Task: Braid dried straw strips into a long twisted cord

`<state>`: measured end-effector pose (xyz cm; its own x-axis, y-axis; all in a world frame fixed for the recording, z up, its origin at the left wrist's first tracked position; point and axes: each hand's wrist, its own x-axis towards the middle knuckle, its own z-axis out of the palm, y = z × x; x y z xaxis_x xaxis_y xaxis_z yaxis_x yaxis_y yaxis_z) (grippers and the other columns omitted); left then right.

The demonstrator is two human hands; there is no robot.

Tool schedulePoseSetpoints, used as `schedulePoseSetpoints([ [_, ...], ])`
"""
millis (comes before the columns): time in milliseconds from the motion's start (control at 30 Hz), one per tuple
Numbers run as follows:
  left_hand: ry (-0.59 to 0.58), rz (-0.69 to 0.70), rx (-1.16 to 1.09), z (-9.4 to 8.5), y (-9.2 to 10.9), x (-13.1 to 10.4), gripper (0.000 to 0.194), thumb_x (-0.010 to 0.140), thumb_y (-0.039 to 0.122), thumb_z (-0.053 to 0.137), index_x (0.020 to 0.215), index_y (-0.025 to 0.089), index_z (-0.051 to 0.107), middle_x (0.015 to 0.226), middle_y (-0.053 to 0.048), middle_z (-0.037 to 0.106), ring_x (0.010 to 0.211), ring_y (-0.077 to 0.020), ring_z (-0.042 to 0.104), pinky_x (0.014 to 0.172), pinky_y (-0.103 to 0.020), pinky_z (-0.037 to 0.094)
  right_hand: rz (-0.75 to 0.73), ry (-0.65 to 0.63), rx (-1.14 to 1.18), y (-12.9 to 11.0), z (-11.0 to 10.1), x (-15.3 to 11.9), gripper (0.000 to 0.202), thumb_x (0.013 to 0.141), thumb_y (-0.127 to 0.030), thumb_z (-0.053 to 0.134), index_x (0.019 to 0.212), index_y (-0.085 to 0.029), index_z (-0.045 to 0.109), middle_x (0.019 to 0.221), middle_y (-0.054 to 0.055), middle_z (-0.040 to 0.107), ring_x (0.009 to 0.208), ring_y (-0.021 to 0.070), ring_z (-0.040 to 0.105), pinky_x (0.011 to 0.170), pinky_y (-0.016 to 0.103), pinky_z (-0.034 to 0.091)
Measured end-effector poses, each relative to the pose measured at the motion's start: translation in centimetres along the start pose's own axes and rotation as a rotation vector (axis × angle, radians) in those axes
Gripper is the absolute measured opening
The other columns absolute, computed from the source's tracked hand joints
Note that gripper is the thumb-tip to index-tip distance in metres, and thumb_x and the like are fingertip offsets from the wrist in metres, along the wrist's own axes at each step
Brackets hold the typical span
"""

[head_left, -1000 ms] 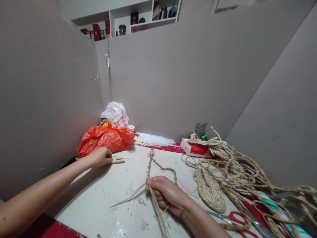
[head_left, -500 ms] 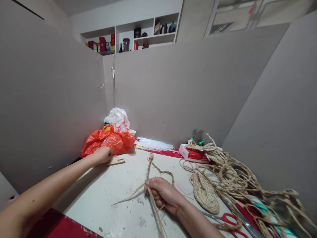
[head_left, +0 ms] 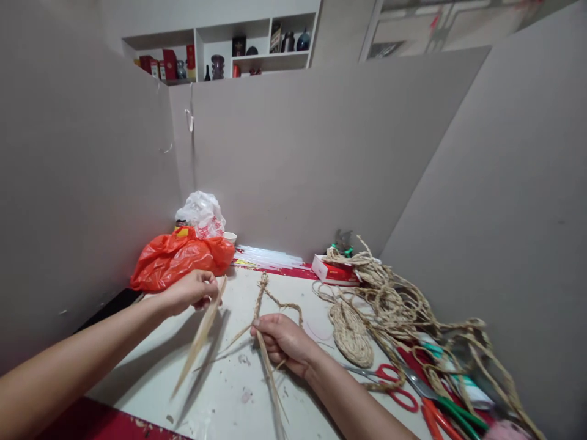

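Note:
My left hand [head_left: 197, 289] is closed on a long flat straw strip [head_left: 202, 336], which hangs above the white tabletop, pointed at its near end and slightly blurred. At the table's middle my right hand [head_left: 280, 343] pinches a thin straw braid [head_left: 258, 302] where its loose strands spread out. The braid runs away from my fingers to a knotted top, from which a twisted cord [head_left: 287, 304] curves to the right. Loose strands [head_left: 270, 382] trail toward me below my right hand, and another sticks out to the left.
An orange plastic bag [head_left: 183, 256] sits at the back left. Right of my right hand lie a coiled oval braid [head_left: 351, 335], tangled rope [head_left: 394, 293], red-handled scissors [head_left: 389, 379] and green and red tool handles [head_left: 452, 418]. White sticks [head_left: 270, 256] lie along the back.
My left hand has come away from beside the orange bag, lifting a straw strip. My right hand still pinches the braid. The whole view has shifted, showing more of the right side.

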<state>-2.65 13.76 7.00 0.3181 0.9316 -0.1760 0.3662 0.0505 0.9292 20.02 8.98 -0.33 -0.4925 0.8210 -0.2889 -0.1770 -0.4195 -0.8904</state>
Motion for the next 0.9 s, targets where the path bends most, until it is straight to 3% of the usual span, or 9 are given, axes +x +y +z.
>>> schedulePoseSetpoints([
  [100, -0.071, -0.110, -0.141, 3.0, -0.5, -0.3, 0.025, 0.055, 0.020, 0.060, 0.078, 0.020, 0.049, 0.044, 0.008, 0.048, 0.038, -0.0076, 0.042, 0.037, -0.017, 0.028, -0.015, 0.024, 0.001, -0.1, 0.0, 0.0, 0.027, 0.070, -0.038, 0.066, 0.072, -0.013, 0.057, 0.040, -0.013, 0.025, 0.035, 0.0012, 0.012, 0.036, 0.019, 0.005],
  [233, -0.199, -0.198, -0.224, 4.9, -1.2, -0.1, 0.022, 0.056, 0.022, 0.060, 0.077, 0.016, 0.055, 0.045, 0.006, 0.049, 0.039, -0.0069, 0.043, 0.038, -0.017, 0.034, -0.041, 0.060, -0.006, -0.2, 0.2, 0.0, 0.030, 0.069, -0.041, 0.067, 0.070, -0.013, 0.057, 0.039, -0.013, 0.027, 0.033, 0.0010, 0.012, 0.035, 0.019, 0.006],
  [533, -0.215, -0.165, -0.288, 5.6, -2.7, -0.2, 0.024, 0.061, 0.033, 0.067, 0.058, 0.016, 0.050, 0.040, 0.007, 0.043, 0.034, -0.0050, 0.037, 0.036, -0.017, 0.030, -0.103, 0.117, -0.074, 0.1, 0.5, 0.0, 0.037, 0.068, -0.048, 0.067, 0.072, -0.012, 0.059, 0.039, -0.012, 0.030, 0.034, 0.0020, 0.014, 0.034, 0.020, 0.007],
  [700, -0.239, -0.172, -0.372, 6.0, -2.9, -0.2, 0.019, 0.063, 0.030, 0.065, 0.064, 0.012, 0.060, 0.041, 0.006, 0.042, 0.035, -0.0042, 0.032, 0.038, -0.018, 0.026, -0.117, 0.145, -0.100, 0.2, 0.7, 0.2, 0.038, 0.067, -0.050, 0.068, 0.070, -0.013, 0.059, 0.039, -0.011, 0.031, 0.034, 0.0026, 0.016, 0.033, 0.020, 0.008],
  [900, -0.260, -0.108, -0.432, 6.3, -3.3, -0.1, 0.020, 0.065, 0.027, 0.064, 0.071, 0.008, 0.067, 0.049, 0.001, 0.051, 0.041, -0.0048, 0.037, 0.043, -0.019, 0.023, -0.111, 0.117, -0.037, 0.1, 0.7, 0.2, 0.037, 0.066, -0.048, 0.069, 0.071, -0.013, 0.059, 0.040, -0.011, 0.031, 0.034, 0.0017, 0.015, 0.035, 0.020, 0.006],
])
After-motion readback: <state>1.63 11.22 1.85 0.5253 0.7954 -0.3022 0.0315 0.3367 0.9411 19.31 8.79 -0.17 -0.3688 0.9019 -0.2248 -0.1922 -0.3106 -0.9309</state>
